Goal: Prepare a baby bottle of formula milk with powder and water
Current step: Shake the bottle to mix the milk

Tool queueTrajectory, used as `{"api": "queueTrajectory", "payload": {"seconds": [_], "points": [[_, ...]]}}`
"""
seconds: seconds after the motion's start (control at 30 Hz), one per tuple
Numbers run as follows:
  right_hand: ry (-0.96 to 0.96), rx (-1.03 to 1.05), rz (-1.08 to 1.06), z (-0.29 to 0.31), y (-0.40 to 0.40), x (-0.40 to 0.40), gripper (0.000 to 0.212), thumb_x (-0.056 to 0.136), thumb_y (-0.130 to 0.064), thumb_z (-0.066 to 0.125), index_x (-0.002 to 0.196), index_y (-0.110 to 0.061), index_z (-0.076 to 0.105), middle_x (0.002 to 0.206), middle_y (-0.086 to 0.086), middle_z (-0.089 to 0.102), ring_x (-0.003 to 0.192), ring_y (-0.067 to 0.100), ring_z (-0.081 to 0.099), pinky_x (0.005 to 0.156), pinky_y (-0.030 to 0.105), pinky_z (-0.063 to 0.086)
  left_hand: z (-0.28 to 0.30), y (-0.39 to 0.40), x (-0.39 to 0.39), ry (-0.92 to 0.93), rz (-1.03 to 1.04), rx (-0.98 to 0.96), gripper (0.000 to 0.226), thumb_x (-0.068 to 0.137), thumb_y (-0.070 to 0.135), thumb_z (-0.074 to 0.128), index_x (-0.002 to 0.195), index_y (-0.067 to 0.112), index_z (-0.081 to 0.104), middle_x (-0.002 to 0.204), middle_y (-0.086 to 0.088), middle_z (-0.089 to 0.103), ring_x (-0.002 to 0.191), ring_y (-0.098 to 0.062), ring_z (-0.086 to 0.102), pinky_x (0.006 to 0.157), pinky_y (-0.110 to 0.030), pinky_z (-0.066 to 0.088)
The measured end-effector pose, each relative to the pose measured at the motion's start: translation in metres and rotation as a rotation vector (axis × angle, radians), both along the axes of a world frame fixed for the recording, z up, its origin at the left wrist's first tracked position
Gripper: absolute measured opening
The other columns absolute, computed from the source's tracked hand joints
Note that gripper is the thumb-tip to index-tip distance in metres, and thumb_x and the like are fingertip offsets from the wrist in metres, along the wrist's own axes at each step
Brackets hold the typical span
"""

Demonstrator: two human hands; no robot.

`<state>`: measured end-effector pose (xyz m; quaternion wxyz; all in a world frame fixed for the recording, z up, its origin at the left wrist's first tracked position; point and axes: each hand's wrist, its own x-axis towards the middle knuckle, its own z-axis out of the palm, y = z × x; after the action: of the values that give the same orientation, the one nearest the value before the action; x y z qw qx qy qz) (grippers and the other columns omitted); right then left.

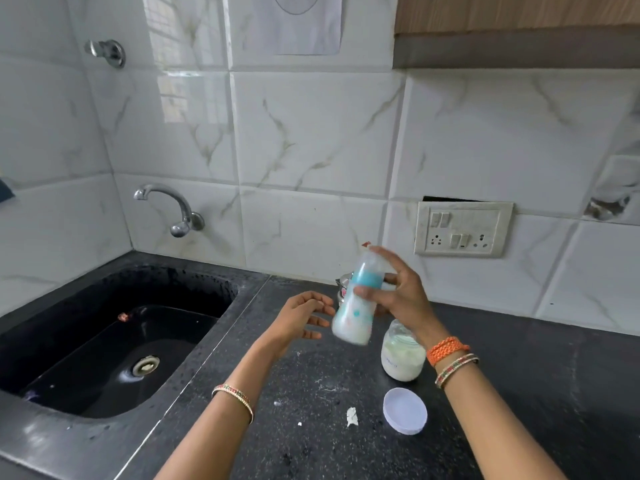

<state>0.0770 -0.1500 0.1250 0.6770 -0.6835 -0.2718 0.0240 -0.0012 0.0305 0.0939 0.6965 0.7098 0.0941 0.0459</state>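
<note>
One hand only on the clear plastic baby bottle w/ teal collar [356, 303], blurred, tilted.
Right hand [398, 296] grips it above desk [311, 445]; left hand [304, 318] slack, holding nothing, just beside. Risk: slips, or collar leaks; open powder-filled glass jar [402, 356] below wrist could tip.

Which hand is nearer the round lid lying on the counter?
Right. The right hand holds the baby bottle above and behind the lid; the left hand hangs farther left.

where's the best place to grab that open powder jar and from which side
Wrap the fingers around the powder jar at its narrower neck, coming from the right. It stands upright and lidless beside its lid, so a top grip would reach into the powder.
</note>
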Motion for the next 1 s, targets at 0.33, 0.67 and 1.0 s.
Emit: {"api": "queueTrajectory", "payload": {"seconds": [0.33, 0.67, 1.0], "points": [[-0.098, -0.169, -0.256, 0.005, 0.008, 0.005, 0.066, 0.072, -0.019, 0.081, 0.128, -0.03, 0.047, 0.113, -0.009, 0.054, 0.103, 0.021, 0.059, 0.077, 0.035, 0.056, -0.018, -0.002, -0.001, 0.061, -0.021, -0.012, 0.023, 0.096, 0.01, 0.039, 0.097, 0.014, 0.062, 0.093, -0.002, 0.067, 0.073, -0.016, 0.06, 0.066, -0.032, 0.05], [-0.043, -0.351, -0.319, -0.024, 0.023, -0.01, 0.064, 0.067, -0.027, 0.084, 0.121, -0.028, 0.051, 0.112, -0.001, 0.06, 0.091, 0.018, 0.061, 0.076, 0.036, 0.058, -0.027, 0.001, -0.004, 0.125, -0.09, 0.028, 0.016, 0.095, 0.02, 0.048, 0.107, 0.016, 0.058, 0.102, -0.004, 0.065, 0.084, -0.016, 0.062, 0.07, -0.033, 0.052], [0.182, -0.187, -0.089, -0.002, 0.025, -0.008, 0.035, 0.091, -0.037, 0.058, 0.119, -0.027, 0.04, 0.117, 0.007, 0.053, 0.088, 0.017, 0.067, 0.066, 0.04, 0.061, -0.036, 0.005, -0.008, 0.037, -0.283, -0.516, 0.057, 0.077, 0.03, 0.07, 0.127, 0.016, 0.048, 0.112, -0.014, 0.056, 0.089, -0.024, 0.066, 0.077, -0.032, 0.059]]}}
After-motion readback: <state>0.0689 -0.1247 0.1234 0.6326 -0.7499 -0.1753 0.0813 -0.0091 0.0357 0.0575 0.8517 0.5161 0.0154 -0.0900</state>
